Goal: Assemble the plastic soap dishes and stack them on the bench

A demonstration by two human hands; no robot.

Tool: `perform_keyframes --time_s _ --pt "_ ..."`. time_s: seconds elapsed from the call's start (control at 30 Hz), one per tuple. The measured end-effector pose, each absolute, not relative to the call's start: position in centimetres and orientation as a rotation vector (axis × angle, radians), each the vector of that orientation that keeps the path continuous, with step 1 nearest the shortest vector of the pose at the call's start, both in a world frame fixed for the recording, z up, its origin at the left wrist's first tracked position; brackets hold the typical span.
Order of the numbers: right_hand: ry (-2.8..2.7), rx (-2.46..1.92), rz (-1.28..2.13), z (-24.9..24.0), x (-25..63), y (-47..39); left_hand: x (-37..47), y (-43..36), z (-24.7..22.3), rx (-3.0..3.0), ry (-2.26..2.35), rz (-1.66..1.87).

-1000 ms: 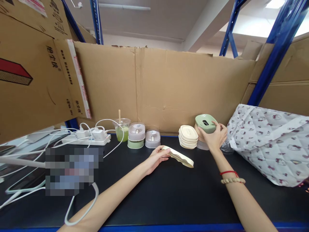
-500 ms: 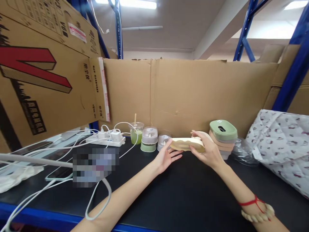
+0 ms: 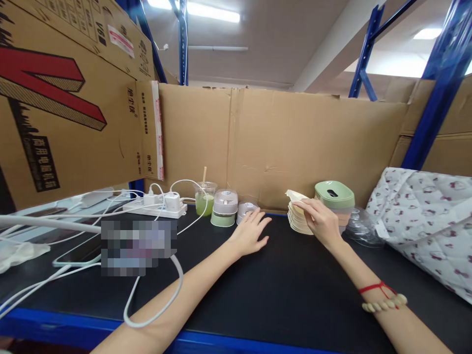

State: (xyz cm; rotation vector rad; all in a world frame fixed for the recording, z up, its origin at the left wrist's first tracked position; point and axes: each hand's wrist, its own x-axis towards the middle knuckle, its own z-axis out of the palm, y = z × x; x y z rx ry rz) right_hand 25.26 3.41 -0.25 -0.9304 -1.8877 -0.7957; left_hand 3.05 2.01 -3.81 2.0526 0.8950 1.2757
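My left hand (image 3: 250,235) hovers over the black table top, palm down with its fingers spread and nothing in it. Just behind it stands a small clear-lidded container (image 3: 246,209). My right hand (image 3: 322,221) pinches the rim of a cream-coloured bowl (image 3: 295,195), tilted at the top of a stack of cream bowls (image 3: 298,221). Right behind that hand is a green-lidded stack of containers (image 3: 335,195). A taller container with a clear lid and green base (image 3: 224,207) stands left of the small one.
A cup of green drink (image 3: 204,203) with a straw, a white power strip (image 3: 158,208) and loose cables lie to the left, near a phone (image 3: 83,250). Clear plastic lids (image 3: 363,227) and a patterned quilted cloth (image 3: 427,221) are at right. Cardboard (image 3: 287,142) walls the back.
The cream piece has left my left hand and moved right, to the stack, in my right hand. My left hand has turned palm down. The view has shifted slightly.
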Motion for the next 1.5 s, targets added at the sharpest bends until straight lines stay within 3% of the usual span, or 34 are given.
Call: perform_keyframes --time_s 0.37,0.77,0.97,1.2,1.37,1.5 --pt "-2.002 -1.037 -0.74 -3.0 27.5 6.6 1.4 2.6 -4.3 2.25 1.454 1.108" --pt "-1.819 -1.131 -0.783 -3.5 26.4 6.2 1.7 1.7 -4.1 2.422 1.467 0.956" --pt "-1.935 -1.067 -0.517 -2.5 23.4 3.9 1.8 0.8 -2.7 2.613 1.49 0.927" --pt "-2.348 -1.215 0.15 -2.2 18.5 -0.3 1.8 1.1 -3.9 2.407 1.263 0.89" --pt "-2.203 -1.506 0.296 -1.8 18.0 -1.3 1.7 1.6 -4.6 2.279 1.198 0.951" --pt "-2.176 -1.446 0.267 -1.9 18.5 -1.0 1.9 1.5 -4.5 2.25 1.212 1.0"
